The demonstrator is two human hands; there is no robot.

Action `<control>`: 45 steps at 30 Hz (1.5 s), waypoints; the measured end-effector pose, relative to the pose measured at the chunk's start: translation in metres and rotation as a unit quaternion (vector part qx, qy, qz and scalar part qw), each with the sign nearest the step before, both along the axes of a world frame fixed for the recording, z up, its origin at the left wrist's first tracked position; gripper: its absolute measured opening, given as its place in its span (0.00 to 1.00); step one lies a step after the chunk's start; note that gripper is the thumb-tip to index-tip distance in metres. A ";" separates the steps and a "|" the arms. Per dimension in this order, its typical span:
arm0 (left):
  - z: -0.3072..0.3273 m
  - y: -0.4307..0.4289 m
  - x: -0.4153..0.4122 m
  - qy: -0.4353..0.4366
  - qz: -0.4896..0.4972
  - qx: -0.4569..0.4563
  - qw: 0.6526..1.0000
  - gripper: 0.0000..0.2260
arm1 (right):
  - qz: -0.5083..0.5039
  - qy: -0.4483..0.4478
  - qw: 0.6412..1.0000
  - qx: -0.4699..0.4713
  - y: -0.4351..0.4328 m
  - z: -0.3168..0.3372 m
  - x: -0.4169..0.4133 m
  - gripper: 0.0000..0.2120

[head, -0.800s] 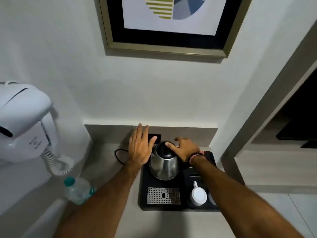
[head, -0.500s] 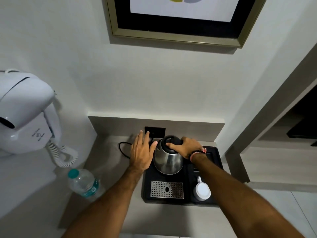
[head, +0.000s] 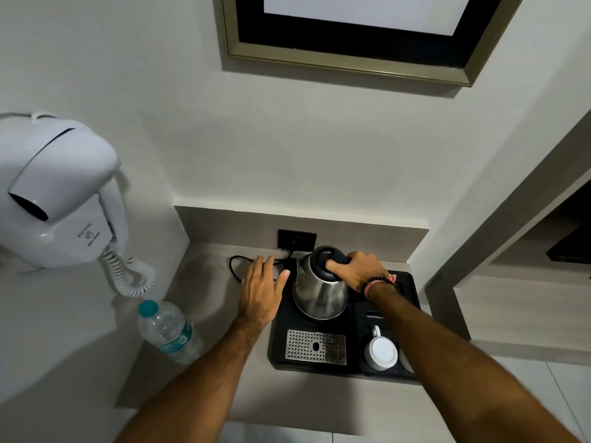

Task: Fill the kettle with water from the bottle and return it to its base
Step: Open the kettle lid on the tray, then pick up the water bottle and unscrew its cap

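The right hand (head: 361,270) has its fingers clamped on the kettle (head: 319,289) handle. The left hand (head: 260,290) lies flat beside the kettle, fingers spread and holding nothing.

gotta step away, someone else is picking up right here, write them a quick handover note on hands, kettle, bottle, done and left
Right hand: closed around the black handle and lid area of the kettle.
Left hand: open, flat, just left of the kettle, holding nothing.
Kettle: upright at the back of the black tray, lid shut.
Bottle: on the counter left of the tray, teal cap on, untouched.
Done: kettle gripped only.
Left: open the lid, uncap the bottle, pour, return the kettle to its base.
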State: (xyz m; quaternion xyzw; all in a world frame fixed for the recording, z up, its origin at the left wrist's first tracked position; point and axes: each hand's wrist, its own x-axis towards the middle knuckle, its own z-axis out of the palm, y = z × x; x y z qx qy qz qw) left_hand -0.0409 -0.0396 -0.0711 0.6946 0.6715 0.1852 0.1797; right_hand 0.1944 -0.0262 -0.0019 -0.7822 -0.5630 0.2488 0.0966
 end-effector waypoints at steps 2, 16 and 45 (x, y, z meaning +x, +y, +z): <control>-0.001 -0.003 -0.002 0.001 -0.002 0.002 1.000 0.31 | 0.004 0.013 1.000 -0.002 0.001 0.001 0.001 0.32; -0.023 -0.077 -0.033 -0.091 0.039 0.073 0.992 0.33 | -0.005 0.143 0.990 -0.012 -0.005 0.015 0.014 0.33; 0.019 -0.135 -0.181 -0.256 0.281 0.251 0.890 0.21 | 0.061 0.260 0.963 -0.045 -0.012 -0.024 -0.178 0.28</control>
